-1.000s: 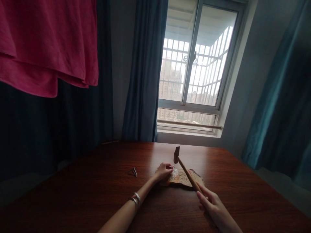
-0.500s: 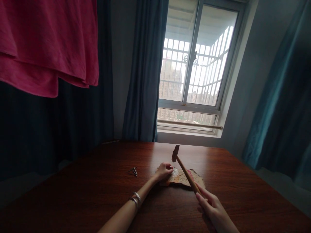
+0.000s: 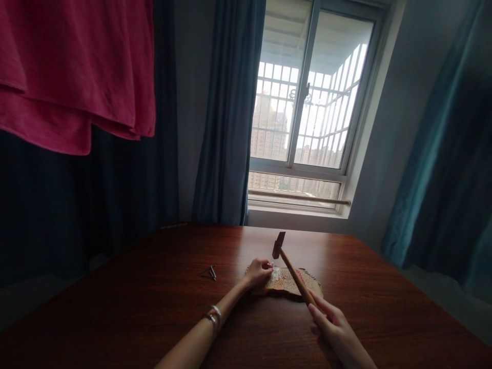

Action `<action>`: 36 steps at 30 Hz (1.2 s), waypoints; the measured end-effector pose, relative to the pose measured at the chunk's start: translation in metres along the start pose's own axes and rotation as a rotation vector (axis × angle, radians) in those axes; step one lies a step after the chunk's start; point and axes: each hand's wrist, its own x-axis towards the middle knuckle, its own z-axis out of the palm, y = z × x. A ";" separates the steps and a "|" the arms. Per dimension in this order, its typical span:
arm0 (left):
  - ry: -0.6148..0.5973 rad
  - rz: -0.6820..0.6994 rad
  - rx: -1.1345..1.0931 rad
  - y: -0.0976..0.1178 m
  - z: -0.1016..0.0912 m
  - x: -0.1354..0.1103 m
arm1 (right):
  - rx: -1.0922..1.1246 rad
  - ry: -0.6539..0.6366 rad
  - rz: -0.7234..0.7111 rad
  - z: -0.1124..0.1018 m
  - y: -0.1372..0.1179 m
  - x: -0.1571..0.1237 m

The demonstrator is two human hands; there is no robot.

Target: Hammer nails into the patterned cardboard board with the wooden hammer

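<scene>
A small flat wooden board (image 3: 284,282), dotted with many small marks, lies on the dark wooden table (image 3: 154,307). My left hand (image 3: 260,270) rests on the board's left end with its fingertips pinched on something small and pale that I cannot name. My right hand (image 3: 333,328) is wrapped round the wooden handle of a hammer (image 3: 289,267). The hammer's dark metal head is raised a little above the board, just right of my left fingertips. Bracelets circle my left wrist.
A few loose nails (image 3: 209,271) lie on the table to the left of the board. A pink cloth (image 3: 73,72) hangs at upper left. Beyond the table's far edge are a barred window (image 3: 303,113) and blue curtains (image 3: 226,113).
The hammer head rose slightly and swung a little left, then dipped back a touch. My left hand has kept its pinch on the board.
</scene>
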 end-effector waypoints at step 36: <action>-0.007 0.081 0.135 0.011 -0.003 -0.004 | -0.090 -0.004 -0.062 0.002 0.007 0.006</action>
